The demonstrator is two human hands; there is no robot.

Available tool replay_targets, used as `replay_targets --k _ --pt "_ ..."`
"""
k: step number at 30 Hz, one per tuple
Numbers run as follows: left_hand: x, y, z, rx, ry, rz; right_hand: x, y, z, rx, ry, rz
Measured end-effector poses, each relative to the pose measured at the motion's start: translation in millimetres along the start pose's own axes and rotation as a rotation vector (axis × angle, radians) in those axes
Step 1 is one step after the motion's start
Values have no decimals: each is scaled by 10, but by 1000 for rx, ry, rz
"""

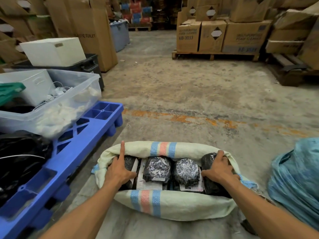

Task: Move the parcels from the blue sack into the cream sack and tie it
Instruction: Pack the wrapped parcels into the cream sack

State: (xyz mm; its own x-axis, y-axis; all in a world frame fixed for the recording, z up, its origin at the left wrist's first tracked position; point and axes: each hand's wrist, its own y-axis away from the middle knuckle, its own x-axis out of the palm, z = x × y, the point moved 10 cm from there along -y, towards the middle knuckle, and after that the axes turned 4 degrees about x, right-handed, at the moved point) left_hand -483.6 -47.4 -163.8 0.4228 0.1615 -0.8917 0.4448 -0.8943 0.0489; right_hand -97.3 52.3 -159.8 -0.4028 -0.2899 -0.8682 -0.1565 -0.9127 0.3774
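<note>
Cream sack stands open on the floor, filled with black parcels. Left hand presses flat on the left parcel, forefinger extended. Right hand curls over the right parcel. Blue sack lies right.

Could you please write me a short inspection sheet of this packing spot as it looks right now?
Surface: concrete floor, worn orange line.
Job's things: cream sack open, black parcels packed in a row; blue sack right of it.
Clutter: blue pallet carrying a clear tub.
Grips: left hand and right hand both rest on end parcels.
Cables: white cords in the tub.
Surroundings: stacked cardboard boxes.
</note>
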Motion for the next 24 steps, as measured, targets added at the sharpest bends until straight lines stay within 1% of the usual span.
replay_targets --k 4,6,8,13,14,16,18,20,24 --pt "-24 28 -109 67 -115 -103 30 -15 37 -2 38 11" --pt "14 39 -118 70 -187 -120 55 -27 40 7 50 5" --pt "70 76 -104 55 -248 -130 61 -13 18 22 69 -23" --pt "178 194 -32 70 -369 -260 48 35 53 -5 68 -104" --pt "194 173 -24 65 -379 -256 32 40 39 -9 40 -110" --pt "231 85 -17 52 -403 -188 -20 40 2 -34 -62 -87" --pt "222 24 0 30 -340 -149 -80 22 -19 -94 -151 -32" --pt "138 63 -28 1 -223 -187 -172 17 -47 -170 -183 -11" --pt "-137 190 -266 -66 -153 -325 -325 62 -175 -219 -129 -105"
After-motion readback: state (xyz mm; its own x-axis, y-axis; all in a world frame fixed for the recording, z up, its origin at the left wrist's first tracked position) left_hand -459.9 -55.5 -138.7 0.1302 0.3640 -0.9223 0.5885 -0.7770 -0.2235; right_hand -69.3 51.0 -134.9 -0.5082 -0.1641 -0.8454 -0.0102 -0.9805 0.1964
